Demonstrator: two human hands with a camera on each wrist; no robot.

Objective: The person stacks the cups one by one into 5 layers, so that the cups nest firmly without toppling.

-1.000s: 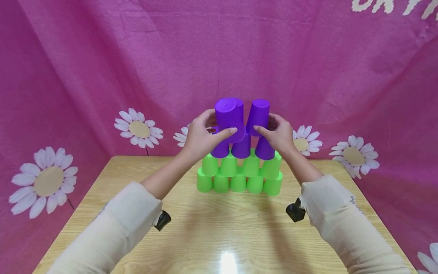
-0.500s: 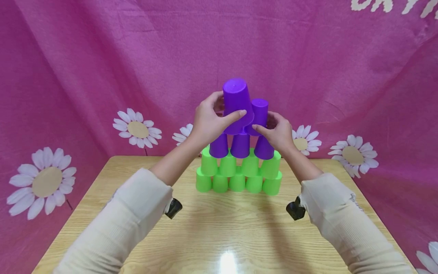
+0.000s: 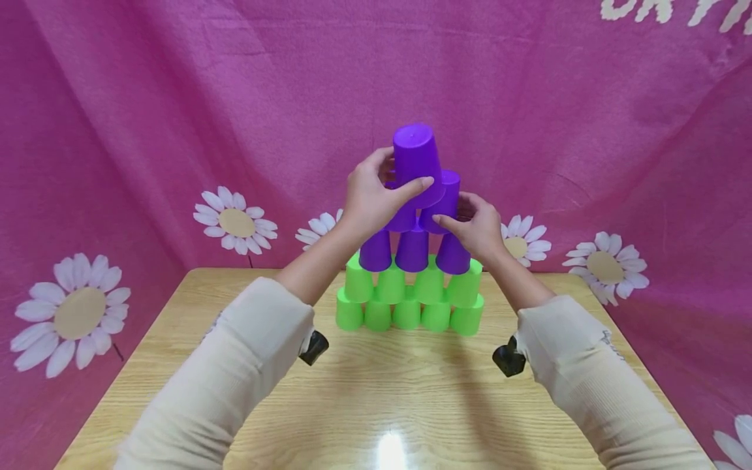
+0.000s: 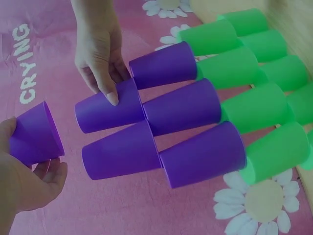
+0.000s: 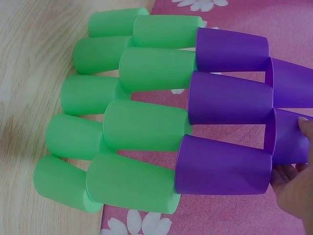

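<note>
My left hand [image 3: 373, 196] grips an upside-down purple cup [image 3: 414, 153], thumb across its near side. In the left wrist view this held cup [image 4: 36, 134] hangs apart from the stack, above its top row. My right hand [image 3: 478, 228] holds the right-hand purple cup [image 3: 449, 196] of that row between thumb and fingers. Beside it stands another purple cup [image 3: 402, 219], partly hidden behind the raised one. Both rest on a row of three purple cups [image 3: 413, 252]. Two rows of green cups [image 3: 430, 284] form the base, all upside down.
The stack stands near the back of a wooden table [image 3: 376, 385]. A pink curtain [image 3: 294, 117] with white flowers [image 3: 236, 222] hangs close behind. Black wrist devices [image 3: 508, 358] stick out below both sleeves.
My left hand has carried its purple cup up and to the right, from in front of the top row to above it. My right hand has stayed on its cup.
</note>
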